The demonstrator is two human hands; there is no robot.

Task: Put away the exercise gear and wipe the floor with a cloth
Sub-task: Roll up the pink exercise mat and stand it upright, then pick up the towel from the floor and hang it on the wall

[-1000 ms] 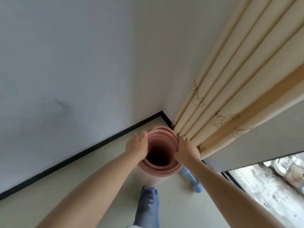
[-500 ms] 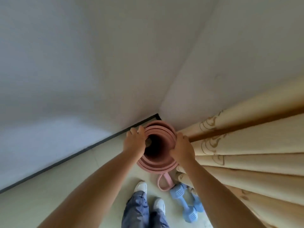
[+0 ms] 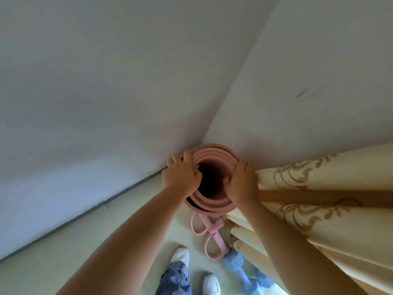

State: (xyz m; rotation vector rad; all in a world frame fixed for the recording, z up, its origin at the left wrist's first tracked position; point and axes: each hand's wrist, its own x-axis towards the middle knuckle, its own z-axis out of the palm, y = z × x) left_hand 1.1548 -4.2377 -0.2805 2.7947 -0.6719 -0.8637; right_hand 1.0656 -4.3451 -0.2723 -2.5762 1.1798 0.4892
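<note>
While rolled mat [image 3: 212, 204] stands upright in corner — L hand [image 3: 180, 177], R hand [image 3: 242, 184] grip rim; both clenched.

Soft, even daylight fills the corner, brightest at the lower right edge beside the curtain [image 3: 319, 209], where the floor [image 3: 63, 262] washes out pale. The left wall [image 3: 85, 103] is greyer and dimmer than the right one. The hollow of the rolled mat [image 3: 212, 206] is black. No hard shadows or glare. Wide-angle bending stretches the forearms and curves the baseboard [image 3: 85, 213]. The detail is slightly soft throughout.
</note>
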